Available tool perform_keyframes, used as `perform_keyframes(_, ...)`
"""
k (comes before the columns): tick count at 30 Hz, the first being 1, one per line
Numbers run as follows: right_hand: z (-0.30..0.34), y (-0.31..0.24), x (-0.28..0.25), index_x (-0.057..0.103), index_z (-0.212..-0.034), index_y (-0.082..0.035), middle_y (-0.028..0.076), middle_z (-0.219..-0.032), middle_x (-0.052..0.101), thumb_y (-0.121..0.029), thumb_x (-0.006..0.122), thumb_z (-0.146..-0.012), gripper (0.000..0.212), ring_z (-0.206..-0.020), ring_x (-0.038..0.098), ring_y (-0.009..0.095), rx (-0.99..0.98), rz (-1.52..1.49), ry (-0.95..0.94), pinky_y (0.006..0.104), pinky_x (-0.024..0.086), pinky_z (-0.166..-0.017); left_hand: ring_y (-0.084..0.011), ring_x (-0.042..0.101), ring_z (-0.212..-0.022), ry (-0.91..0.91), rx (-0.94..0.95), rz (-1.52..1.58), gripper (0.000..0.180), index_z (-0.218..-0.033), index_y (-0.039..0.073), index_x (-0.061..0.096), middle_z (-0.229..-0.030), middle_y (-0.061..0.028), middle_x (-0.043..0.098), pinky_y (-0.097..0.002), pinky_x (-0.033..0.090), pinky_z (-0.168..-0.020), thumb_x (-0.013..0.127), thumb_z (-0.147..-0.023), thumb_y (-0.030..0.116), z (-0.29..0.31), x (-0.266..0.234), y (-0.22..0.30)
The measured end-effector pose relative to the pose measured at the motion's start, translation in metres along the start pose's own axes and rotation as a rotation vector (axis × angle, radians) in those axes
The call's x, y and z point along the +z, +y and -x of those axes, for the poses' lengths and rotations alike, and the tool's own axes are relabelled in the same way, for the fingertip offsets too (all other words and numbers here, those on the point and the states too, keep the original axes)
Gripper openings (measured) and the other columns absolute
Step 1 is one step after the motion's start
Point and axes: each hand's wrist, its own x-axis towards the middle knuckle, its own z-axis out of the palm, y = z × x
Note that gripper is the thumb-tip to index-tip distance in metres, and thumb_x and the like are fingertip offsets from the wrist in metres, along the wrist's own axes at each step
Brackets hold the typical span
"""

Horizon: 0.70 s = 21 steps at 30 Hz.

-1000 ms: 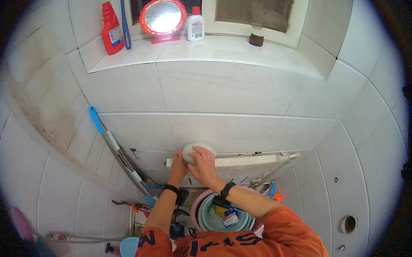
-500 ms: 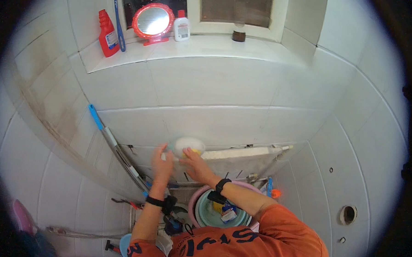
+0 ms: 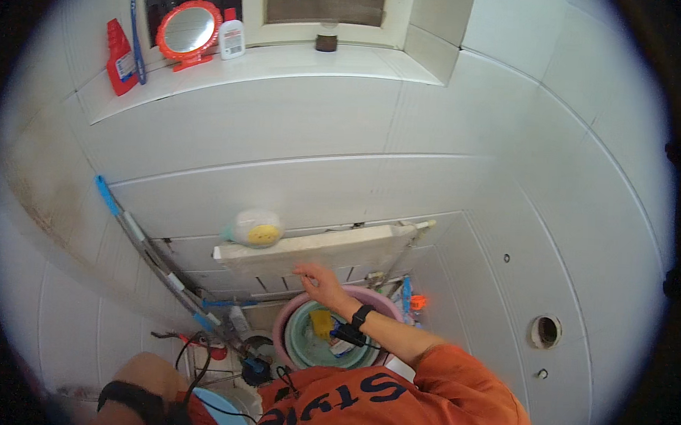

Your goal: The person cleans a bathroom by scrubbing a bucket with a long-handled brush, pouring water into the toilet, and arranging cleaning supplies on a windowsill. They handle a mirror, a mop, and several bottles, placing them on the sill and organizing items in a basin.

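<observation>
A rounded white object [image 3: 258, 228] with a yellow oval patch and a pale teal end rests on the left part of a long off-white ledge [image 3: 324, 246] against the wall. My right hand [image 3: 321, 281], a black band on its wrist, hovers just in front of that ledge. Its fingers are loosely bent and apart, holding nothing. Low at the left, my left arm [image 3: 147, 375] shows a patch of bare skin and a wide black band; its fingers do not show. Below my right hand, nested basins [image 3: 286, 316], pink outside and green inside, hold a yellow item [image 3: 321, 323] and small packages.
Blue-ended poles [image 3: 138, 238] lean along the left wall. The windowsill [image 3: 286, 64] carries a red spray bottle [image 3: 121, 58], a red-framed mirror [image 3: 187, 31], a white bottle [image 3: 231, 39] and a dark jar [image 3: 326, 41]. A pipe hole [image 3: 546, 332] opens in the right wall.
Both hands have come off the white object, which now sits on the ledge. My left arm has dropped to the lower left; my right hand has moved lower. The view has shifted right.
</observation>
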Motion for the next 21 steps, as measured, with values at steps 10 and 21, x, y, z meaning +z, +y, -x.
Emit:
perform_keyframes(10, 0.095, 0.067, -0.073, 0.063, -0.110, 0.000, 0.006, -0.095, 0.068, -0.008, 0.051, -0.094, 0.022, -0.089, 0.063, 0.013, 0.376, -0.197, 0.152, 0.0267, 0.051, -0.078, -0.0401, 0.036, -0.133, -0.124, 0.002, 0.170, 0.051, -0.126, 0.002, 0.051, -0.133, -0.0177, 0.050, -0.0515, 0.019, -0.114, 0.044, -0.093, 0.039, -0.009, 0.054, -0.012)
perform_keyframes(21, 0.160, 0.093, -0.086, 0.063, -0.108, 0.000, 0.008, -0.088, 0.067, -0.007, 0.050, -0.092, 0.022, -0.080, 0.062, 0.013, 0.428, -0.108, 0.142, 0.0285, 0.051, -0.071, -0.0386, 0.037, -0.132, -0.226, -0.045, 0.226, 0.050, -0.127, 0.001, 0.050, -0.133, -0.0175, 0.051, -0.0503, 0.020, -0.114, 0.043, -0.093, 0.038, -0.039, 0.066, -0.009)
